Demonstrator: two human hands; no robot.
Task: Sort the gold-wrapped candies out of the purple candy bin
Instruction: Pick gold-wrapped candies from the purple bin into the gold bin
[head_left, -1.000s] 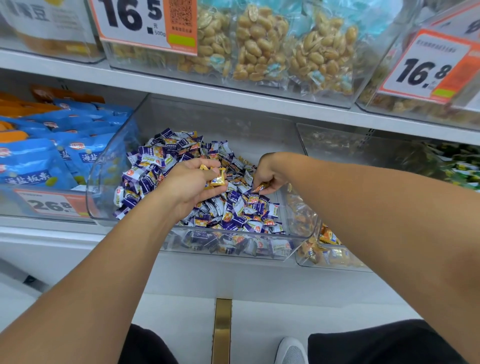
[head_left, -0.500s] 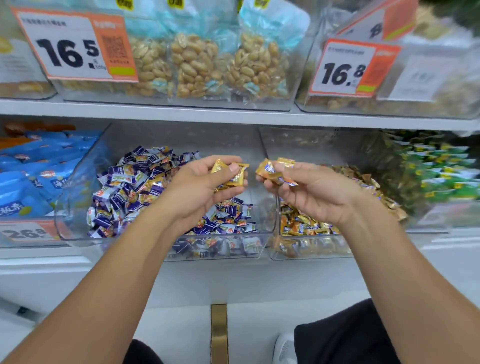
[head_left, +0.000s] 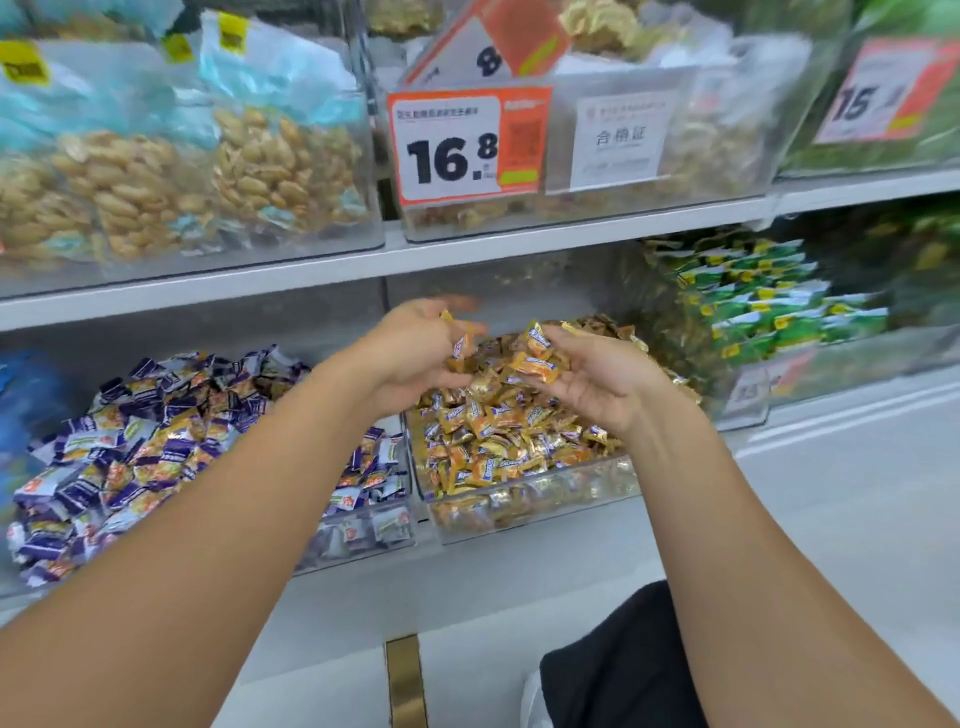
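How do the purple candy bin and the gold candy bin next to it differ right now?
The purple candy bin holds purple-and-white wrapped candies; the gold candy bin holds gold ones. The purple bin sits left of the gold bin and looks wider. Both hands, left hand and right hand, with gold candies, are over the gold bin; none over the purple. Both bins are clear plastic on the same shelf.

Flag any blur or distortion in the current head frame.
Head view: motion blur smears the left hand fingertips and the orange-and-white 15 price tag at upper right; the white 16.8 price tag reads sharp; wide-angle lens bows the white shelf edge; lighting even, no harsh glare.
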